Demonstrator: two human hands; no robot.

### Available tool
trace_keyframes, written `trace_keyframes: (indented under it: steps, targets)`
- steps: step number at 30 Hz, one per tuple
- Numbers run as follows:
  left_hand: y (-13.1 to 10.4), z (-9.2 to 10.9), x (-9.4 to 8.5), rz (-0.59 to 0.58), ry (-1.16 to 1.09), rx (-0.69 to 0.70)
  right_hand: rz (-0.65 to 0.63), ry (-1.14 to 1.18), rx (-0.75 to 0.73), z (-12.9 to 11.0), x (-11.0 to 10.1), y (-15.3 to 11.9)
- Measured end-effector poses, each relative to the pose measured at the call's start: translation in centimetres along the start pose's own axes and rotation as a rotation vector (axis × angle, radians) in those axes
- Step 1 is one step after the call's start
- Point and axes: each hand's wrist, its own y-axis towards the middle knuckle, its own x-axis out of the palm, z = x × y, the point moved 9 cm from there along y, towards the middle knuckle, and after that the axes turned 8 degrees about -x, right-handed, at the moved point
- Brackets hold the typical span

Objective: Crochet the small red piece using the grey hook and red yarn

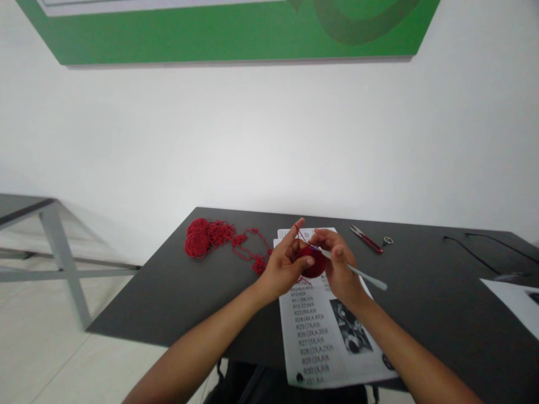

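Note:
My left hand (287,259) is closed on a round piece of red crochet work (315,265), its thumb pressed on the near side. A strand of red yarn runs over the raised index finger. In my right hand (340,264) is a crochet hook (367,277) with a pale handle, its tip at the top edge of the crochet work. Both hands are over a printed pattern sheet (307,336) with rows of text and a photo. Left of them, a loose tangle of red yarn (242,241) leads to a red yarn ball (197,238).
Red-handled snips (367,240) and a small metal ring (388,240) lie right of my hands on the dark table (168,303). Farther right are eyeglasses (475,252) and another paper (511,303). A white wall with a green-edged board stands behind; another table (25,206) is at left.

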Motion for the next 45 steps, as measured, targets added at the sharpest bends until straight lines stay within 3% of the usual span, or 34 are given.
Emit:
trace_keyframes:
  steps: [5,9,18,26,31,38,45]
  targets:
    - [0.0,-0.8,0.5,-0.055,-0.045,-0.062,-0.037,-0.111,0.019,-0.5,0.1,0.8]
    - [0.2,-0.6,0.2,-0.023,-0.047,-0.058,-0.093,-0.179,0.010,-1.2,0.4,1.4]
    - [0.0,0.5,-0.7,0.087,-0.032,0.006,-0.035,-0.013,-0.047,-1.1,0.3,0.8]
    - [-0.4,0.6,-0.2,0.056,-0.060,-0.003,-0.055,0.115,0.084,0.3,-0.1,0.3]
    - [-0.3,0.6,-0.3,0.058,-0.062,-0.023,-0.032,0.097,0.117,-0.1,-0.6,0.9]
    - [-0.1,1.3,-0.7,0.067,0.003,0.037,-0.196,0.162,0.144,-0.6,0.1,1.7]
    - [-0.3,1.9,-0.6,0.087,0.069,0.075,0.008,0.022,-0.060,-1.9,-1.3,1.6]
